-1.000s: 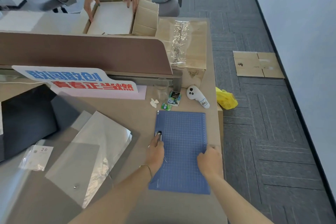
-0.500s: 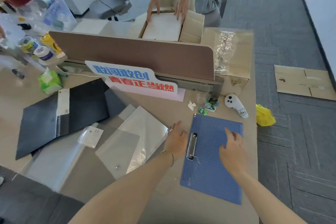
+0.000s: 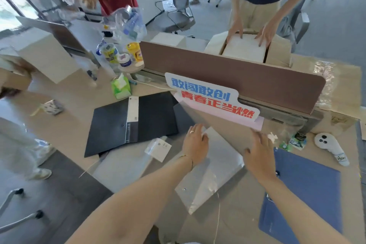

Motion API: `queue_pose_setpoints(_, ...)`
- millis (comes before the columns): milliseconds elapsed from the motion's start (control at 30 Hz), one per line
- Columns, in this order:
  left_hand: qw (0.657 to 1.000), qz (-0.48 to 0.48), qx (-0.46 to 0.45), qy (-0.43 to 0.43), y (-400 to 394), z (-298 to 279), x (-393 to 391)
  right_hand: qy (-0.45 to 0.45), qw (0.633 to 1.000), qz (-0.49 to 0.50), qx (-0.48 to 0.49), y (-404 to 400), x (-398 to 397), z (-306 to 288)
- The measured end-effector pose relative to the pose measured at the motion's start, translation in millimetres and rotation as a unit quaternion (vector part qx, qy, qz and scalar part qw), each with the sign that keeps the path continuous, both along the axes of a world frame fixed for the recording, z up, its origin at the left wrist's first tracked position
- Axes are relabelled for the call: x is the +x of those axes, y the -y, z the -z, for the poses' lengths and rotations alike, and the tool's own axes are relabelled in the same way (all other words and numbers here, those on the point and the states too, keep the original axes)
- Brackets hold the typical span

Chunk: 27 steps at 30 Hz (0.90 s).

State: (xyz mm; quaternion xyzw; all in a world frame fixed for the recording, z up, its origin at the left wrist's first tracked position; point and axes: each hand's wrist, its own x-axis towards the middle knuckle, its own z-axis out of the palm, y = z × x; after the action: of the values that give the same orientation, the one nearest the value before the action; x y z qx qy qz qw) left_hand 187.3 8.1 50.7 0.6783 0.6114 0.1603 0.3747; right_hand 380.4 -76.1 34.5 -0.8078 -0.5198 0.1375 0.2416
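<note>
The left hand [image 3: 195,142] lies flat on the plastic sleeve [image 3: 217,168] — fingers straight, nothing grasped. The right hand [image 3: 259,154], spread and released, is over the sleeve's right edge.

Sleeve [image 3: 213,166] on table [image 3: 235,218], folder [image 3: 122,123] left of it, clipboard [image 3: 309,194] right of it, sign [image 3: 210,97] behind it, controller [image 3: 332,148] behind clipboard

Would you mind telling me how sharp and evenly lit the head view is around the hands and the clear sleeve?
Head view: the left hand and right hand are softly motion-blurred; head view: the clear plastic sleeve carries a pale sheen, no harsh glare; head view: daylight washes out the upper left corner, and the wide lens bows the brown desk divider.
</note>
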Motion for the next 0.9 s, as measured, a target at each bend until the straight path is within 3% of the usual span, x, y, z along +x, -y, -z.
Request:
queue_pose_setpoints(233, 1.0, -0.026, 0.013, -0.003, -39, 4, -119, 0.043, 0.995, -0.087, 0.008, -64, -111, 7)
queue_pose_setpoints(533, 0.995, -0.005, -0.009, -0.097, -78, 46, -275, 0.032, 0.983, -0.156, -0.089, -143, -246, 27)
queue_pose_setpoints(767, 0.974, -0.027, -0.042, -0.221, -103, 80, -358, 0.023, 0.948, -0.259, -0.182, -199, -335, 62)
queue_pose_setpoints(900, 0.971, -0.05, -0.056, -0.225, -111, 96, -382, 0.097, 0.925, -0.297, -0.215, -223, -364, 86)
